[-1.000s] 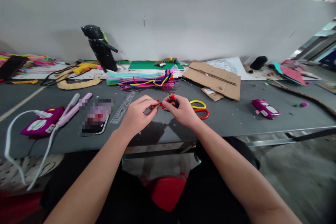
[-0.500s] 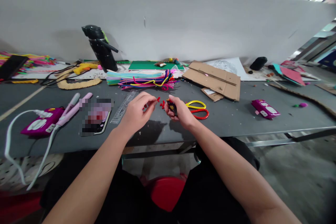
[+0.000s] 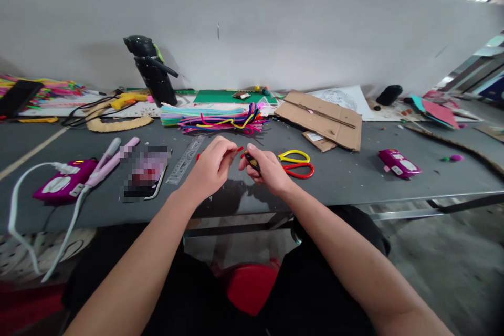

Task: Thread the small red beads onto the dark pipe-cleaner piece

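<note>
My left hand pinches a small red piece between its fingertips, over the grey table. Close to its right, my right hand is wrapped round a small black tool with yellow marks; its tip is near the red piece. Another bit of red shows at the left edge of my left hand. Scissors with one yellow and one red handle lie just right of my right hand, their blades hidden. A clear ruler lies left of my left hand.
Pipe cleaners lie in a bundle behind my hands, with cardboard to their right. A black bottle stands at the back left. A phone, a pink iron and a purple packet lie left; another packet lies right.
My hands are closer together, and the red piece now meets the area by the black tool's tip. Red pieces between the hands are no longer seen there; red shows left of my left hand.
</note>
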### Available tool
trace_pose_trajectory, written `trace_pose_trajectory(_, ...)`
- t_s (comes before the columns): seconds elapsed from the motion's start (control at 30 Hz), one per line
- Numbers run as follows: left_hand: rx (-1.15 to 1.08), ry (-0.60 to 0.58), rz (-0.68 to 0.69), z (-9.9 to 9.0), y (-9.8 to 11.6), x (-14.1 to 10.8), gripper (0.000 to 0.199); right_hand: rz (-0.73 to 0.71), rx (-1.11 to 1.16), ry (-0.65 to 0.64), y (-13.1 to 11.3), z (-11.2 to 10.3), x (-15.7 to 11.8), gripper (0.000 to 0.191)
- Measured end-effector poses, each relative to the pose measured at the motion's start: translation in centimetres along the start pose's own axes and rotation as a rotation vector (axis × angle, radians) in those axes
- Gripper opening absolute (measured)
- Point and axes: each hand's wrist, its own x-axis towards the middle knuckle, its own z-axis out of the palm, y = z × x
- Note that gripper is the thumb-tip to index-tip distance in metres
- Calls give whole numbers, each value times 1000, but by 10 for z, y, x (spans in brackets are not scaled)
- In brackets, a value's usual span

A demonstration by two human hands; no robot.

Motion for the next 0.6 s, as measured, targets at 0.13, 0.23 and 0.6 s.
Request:
trace_pose_trajectory(0.13,6,2,-1,0,0,0,11,68,22,58,-1,3,2,52)
trace_pose_trajectory(0.23,24,-4,1,0,0,-1,11,72,9,68,-3,7,1,49)
trace_pose_trajectory(0.6,31,-9,18,0,0,-3,11,61,-17,90,-4,8,-1,45)
